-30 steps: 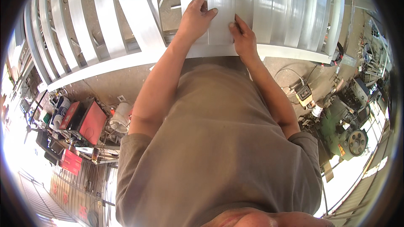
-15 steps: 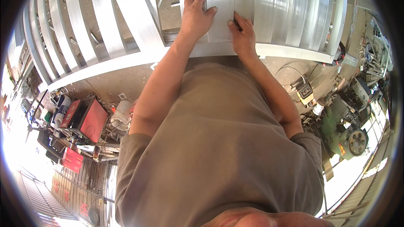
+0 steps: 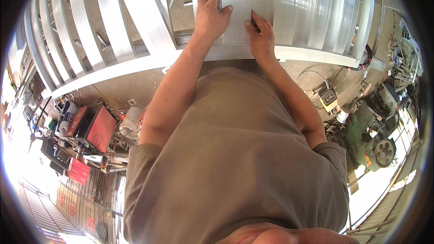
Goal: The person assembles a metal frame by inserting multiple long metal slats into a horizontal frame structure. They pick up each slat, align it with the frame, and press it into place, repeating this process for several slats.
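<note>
Both of my hands are at the near end of a wide silvery metal panel (image 3: 236, 22), made of flat slats laid side by side. My left hand (image 3: 211, 18) presses on the panel's left part, its index finger stretched away from me and its thumb spread to the right; the other fingers are partly hidden. My right hand (image 3: 261, 38) is a little nearer and to the right, close to a seam between slats. Its fingers are closed around something small and dark, mostly hidden by the hand, which I cannot make out.
Spaced metal slats (image 3: 86, 22) stand left of the panel, joined to a near rail (image 3: 113, 68). A red box-shaped machine (image 3: 100, 129) and a whitish bucket (image 3: 131, 122) are at lower left. On the right are a yellow-and-black device (image 3: 329, 98) with cables and a green machine (image 3: 361, 135) with a wheel.
Both hands keep nearly the same place and pose on the panel. The view has shifted very slightly; nothing has visibly been taken up or let go.
</note>
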Available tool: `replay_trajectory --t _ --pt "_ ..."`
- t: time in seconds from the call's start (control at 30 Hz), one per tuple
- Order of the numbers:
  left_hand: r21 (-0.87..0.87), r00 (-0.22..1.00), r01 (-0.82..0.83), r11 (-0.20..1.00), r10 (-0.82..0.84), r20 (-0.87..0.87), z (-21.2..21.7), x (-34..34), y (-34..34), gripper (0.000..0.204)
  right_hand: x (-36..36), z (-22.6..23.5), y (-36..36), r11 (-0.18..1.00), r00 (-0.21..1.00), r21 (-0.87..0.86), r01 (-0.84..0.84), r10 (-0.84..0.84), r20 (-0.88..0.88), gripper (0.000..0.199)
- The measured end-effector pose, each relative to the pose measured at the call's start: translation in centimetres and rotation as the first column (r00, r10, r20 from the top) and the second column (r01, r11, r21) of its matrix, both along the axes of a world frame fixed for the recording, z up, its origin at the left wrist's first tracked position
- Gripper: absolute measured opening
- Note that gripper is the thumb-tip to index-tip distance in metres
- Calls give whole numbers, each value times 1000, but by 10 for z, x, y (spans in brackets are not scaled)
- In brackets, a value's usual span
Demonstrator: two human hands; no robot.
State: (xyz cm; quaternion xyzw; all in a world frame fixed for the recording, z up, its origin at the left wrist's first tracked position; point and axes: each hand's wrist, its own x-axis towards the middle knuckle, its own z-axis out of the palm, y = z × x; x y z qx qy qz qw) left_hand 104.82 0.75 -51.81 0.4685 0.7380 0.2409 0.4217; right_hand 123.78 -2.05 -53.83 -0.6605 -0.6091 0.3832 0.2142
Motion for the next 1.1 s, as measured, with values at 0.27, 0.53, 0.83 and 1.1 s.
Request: replay_trajectory --t 0.27,0.53,0.83,1.1 --pt "-19 1000 5 1000 -5 4 -4 -2 -2 76 -6 8 0 995 1000 -102 9 -8 18 45" --pt "51 1000 5 999 -5 -4 -2 4 -3 77 1 15 1 995 1000 -99 10 -9 3 44" --pt "19 1000 3 1000 -3 22 -6 0 -2 77 0 5 0 995 1000 -99 -2 3 11 43" --pt "5 1000 5 1000 -5 15 -5 0 -1 77 1 4 2 993 999 -114 -24 21 -25 46"
